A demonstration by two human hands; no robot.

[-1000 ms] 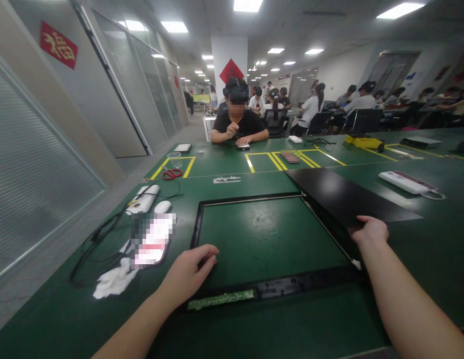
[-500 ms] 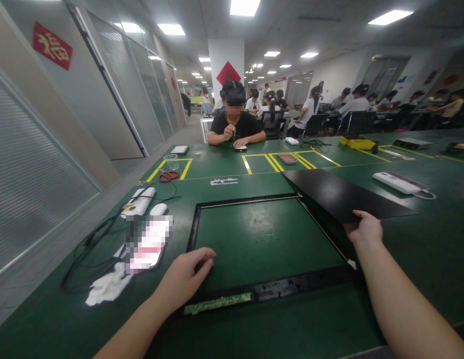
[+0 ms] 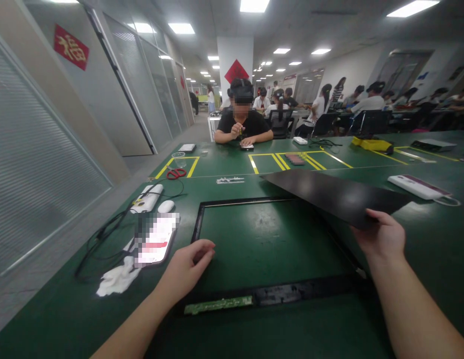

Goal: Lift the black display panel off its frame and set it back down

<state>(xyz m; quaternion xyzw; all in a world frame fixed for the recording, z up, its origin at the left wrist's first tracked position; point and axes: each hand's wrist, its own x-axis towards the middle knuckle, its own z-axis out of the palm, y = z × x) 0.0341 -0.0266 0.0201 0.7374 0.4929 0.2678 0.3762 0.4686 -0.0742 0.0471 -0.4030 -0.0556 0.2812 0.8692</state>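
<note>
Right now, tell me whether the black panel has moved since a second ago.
Yes, leftward: the black panel now hides the far right corner of the black frame, visible earlier.

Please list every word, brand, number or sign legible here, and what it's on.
"福": gold on the red diamond sign at upper left.
Pillar's red diamond: too blurred to read.
Phone screen: pixelated, unreadable.
Green circuit board: any markings too small to read.
Black panel in the right hand: no text on the side showing.
</note>
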